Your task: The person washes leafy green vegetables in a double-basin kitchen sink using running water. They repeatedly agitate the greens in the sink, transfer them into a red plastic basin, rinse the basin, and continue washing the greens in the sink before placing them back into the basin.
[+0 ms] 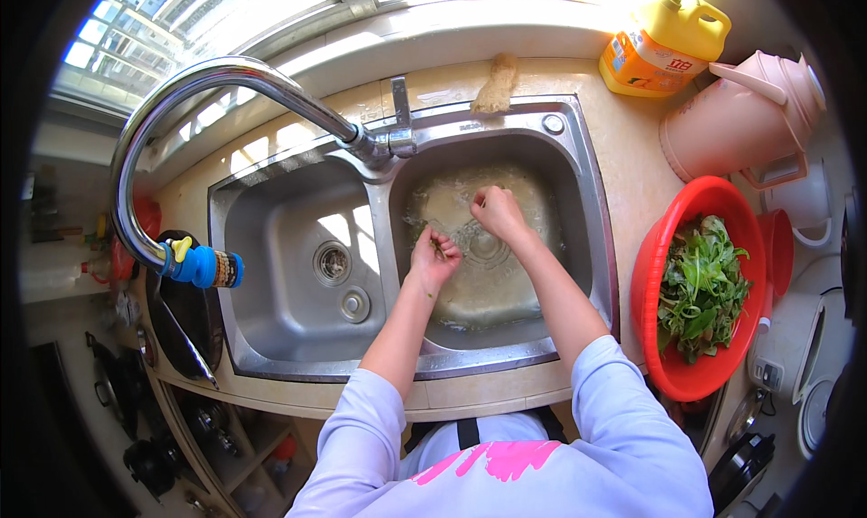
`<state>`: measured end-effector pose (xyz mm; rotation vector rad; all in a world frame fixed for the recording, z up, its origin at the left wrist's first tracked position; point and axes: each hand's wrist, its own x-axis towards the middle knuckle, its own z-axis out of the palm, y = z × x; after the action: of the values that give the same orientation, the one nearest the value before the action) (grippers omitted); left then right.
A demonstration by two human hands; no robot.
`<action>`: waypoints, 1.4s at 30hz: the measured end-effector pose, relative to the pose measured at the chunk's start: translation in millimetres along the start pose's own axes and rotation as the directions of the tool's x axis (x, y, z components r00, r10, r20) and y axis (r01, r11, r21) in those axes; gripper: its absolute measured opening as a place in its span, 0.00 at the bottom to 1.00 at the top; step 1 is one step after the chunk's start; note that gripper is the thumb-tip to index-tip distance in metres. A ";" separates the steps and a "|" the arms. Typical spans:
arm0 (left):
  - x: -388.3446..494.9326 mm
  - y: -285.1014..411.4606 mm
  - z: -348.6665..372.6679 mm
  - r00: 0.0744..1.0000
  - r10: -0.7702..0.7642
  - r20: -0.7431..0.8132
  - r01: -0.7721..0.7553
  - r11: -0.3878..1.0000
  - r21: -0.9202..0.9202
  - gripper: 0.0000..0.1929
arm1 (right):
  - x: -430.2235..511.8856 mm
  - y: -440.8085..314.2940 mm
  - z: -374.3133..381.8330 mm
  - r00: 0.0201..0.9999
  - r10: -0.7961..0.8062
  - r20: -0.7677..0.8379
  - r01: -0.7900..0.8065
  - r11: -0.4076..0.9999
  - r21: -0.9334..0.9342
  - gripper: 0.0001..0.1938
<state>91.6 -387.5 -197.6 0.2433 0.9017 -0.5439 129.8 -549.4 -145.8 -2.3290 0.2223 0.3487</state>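
Observation:
Both hands are over the right basin (576,260) of a stainless steel double sink, which holds shallow, cloudy water (488,294). My left hand (433,257) is palm up, its fingers curled around a small greenish plant scrap (439,249). A green speck clings to that wrist. Farther back and to the right, my right hand (500,213) is bent down just above the water with its fingers curled. Whatever its fingertips may hold is hidden. On the right-hand counter, a red plastic basin (650,247) holds a heap of leafy greens (704,288).
A curved chrome faucet (230,71) with a blue filter tip (203,266) arches over the left basin (271,247). A loofah (498,84) lies behind the sink. At the back right stand a yellow detergent jug (667,44) and a pink thermos jug (738,118). A dark pan (183,315) sits at left.

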 end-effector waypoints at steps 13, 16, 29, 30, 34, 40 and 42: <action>-135.5 -3.5 11.5 0.994 0.103 0.041 -0.111 0.938 0.328 0.16 | -3.2 -3.8 139.1 0.813 0.100 0.573 -0.443 0.746 0.498 0.09; -127.4 -4.9 -11.6 1.000 0.015 0.027 -0.021 0.974 0.223 0.15 | -23.6 -23.5 106.9 0.907 0.141 0.397 -0.367 0.726 0.582 0.06; -69.6 4.2 -13.1 0.985 -0.034 0.170 0.013 0.992 0.122 0.12 | -46.7 -13.4 13.0 0.997 -0.043 0.059 -0.005 0.768 0.641 0.09; -86.3 -3.1 10.3 1.000 0.013 -0.016 -0.012 0.996 0.085 0.14 | -36.2 4.6 17.1 1.000 -0.007 0.004 0.005 0.925 0.381 0.09; -108.7 1.7 -7.1 0.998 0.026 0.050 -0.035 0.985 0.169 0.13 | -37.7 55.6 55.1 0.999 -0.033 0.020 0.038 0.933 -0.358 0.15; -141.4 -9.1 -23.2 0.999 0.033 0.035 -0.040 0.974 0.225 0.12 | -32.4 65.3 83.7 0.998 -0.014 0.069 0.041 0.909 -0.414 0.15; -152.0 -17.8 -18.8 1.000 0.021 0.023 -0.026 0.970 0.240 0.13 | -27.4 70.3 85.8 0.995 -0.063 0.082 0.092 0.903 -0.420 0.13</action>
<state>-6.4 -342.2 -87.6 0.4670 0.8123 -0.6330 69.8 -535.8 -242.0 -2.7403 0.0177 0.4724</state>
